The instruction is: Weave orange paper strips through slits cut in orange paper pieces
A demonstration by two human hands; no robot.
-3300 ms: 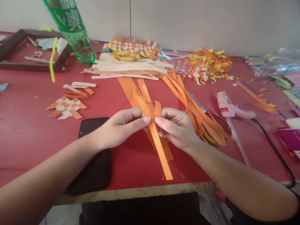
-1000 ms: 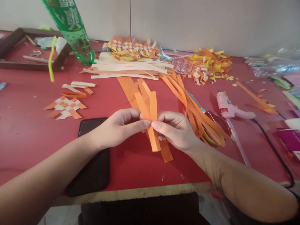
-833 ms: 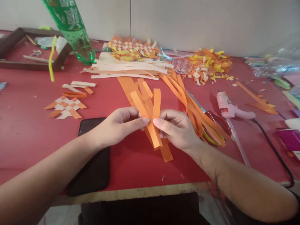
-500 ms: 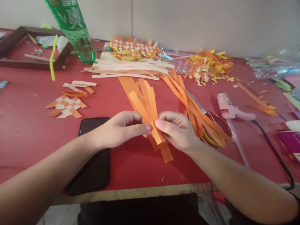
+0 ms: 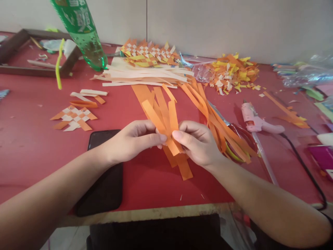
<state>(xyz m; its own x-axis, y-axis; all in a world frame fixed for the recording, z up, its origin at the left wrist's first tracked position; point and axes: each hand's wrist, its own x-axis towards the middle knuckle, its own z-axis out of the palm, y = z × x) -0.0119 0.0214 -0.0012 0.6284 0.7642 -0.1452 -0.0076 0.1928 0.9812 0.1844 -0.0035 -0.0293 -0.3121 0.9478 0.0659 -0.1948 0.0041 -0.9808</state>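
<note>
Between my two hands are orange paper strips (image 5: 161, 129), crossing one another and fanning out at the top. My left hand (image 5: 139, 140) pinches them from the left, thumb on top and fingers curled behind. From the right, my right hand (image 5: 196, 142) pinches the same strips near the crossing, its thumb pressed on the paper. Beneath lie more orange strips (image 5: 184, 167) on the red table. A black phone (image 5: 104, 187) rests under my left forearm. To the left sits a woven orange-and-white paper fish (image 5: 75, 118) with short strips behind it.
Loose orange strips (image 5: 218, 128) partly cover scissors (image 5: 230, 156) on the right, beside a pink glue gun (image 5: 256, 121) with its cord. White strips (image 5: 145, 73), woven fish (image 5: 148, 52) and paper scraps (image 5: 231, 71) lie behind. A green bottle (image 5: 91, 48) stands by a brown frame (image 5: 15, 70).
The right-hand strip in my grip has swung from leaning left to nearly upright. Both hands have shifted slightly upward, still pinching the strips.
</note>
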